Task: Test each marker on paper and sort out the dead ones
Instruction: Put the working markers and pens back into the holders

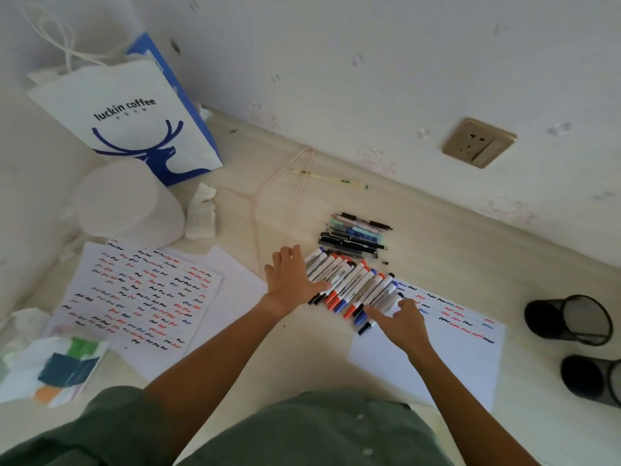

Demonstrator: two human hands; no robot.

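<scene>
The row of markers (pixel 353 287) is lying side by side on the pale tabletop (pixel 289 210), just right of the middle of the view, their barrels running from about 1 o'clock down to 7 o'clock, with red, blue and black caps mixed together. The left hand (pixel 292 280) is resting flat against the row's 9 o'clock edge, fingers straight and spread, gripping nothing. The right hand (pixel 401 322) is sitting at the row's 5 o'clock end with its fingers stretched out and touching the nearest barrels; it is not closing around any of them. The two hands are lying apart, with the markers between them.

Under the right hand and the row's near end, a white sheet of paper (pixel 437 364) is spreading toward 4 o'clock, carrying a few lines of red, blue and black squiggles along its far edge. At 9 o'clock from the left hand, another test sheet (pixel 141 290) is lying covered in rows of the same wavy strokes.

Just beyond the markers, toward 12 o'clock, a smaller bunch of pens (pixel 356 235) is lying across the tabletop. Two dark mesh pen cups (pixel 571 319) are lying on their sides at 3 o'clock, near the right edge of the view. A white and blue coffee bag (pixel 134 112) is standing at 10 o'clock against the wall, with a roll of white tissue (pixel 124 200) just in front of it.
</scene>
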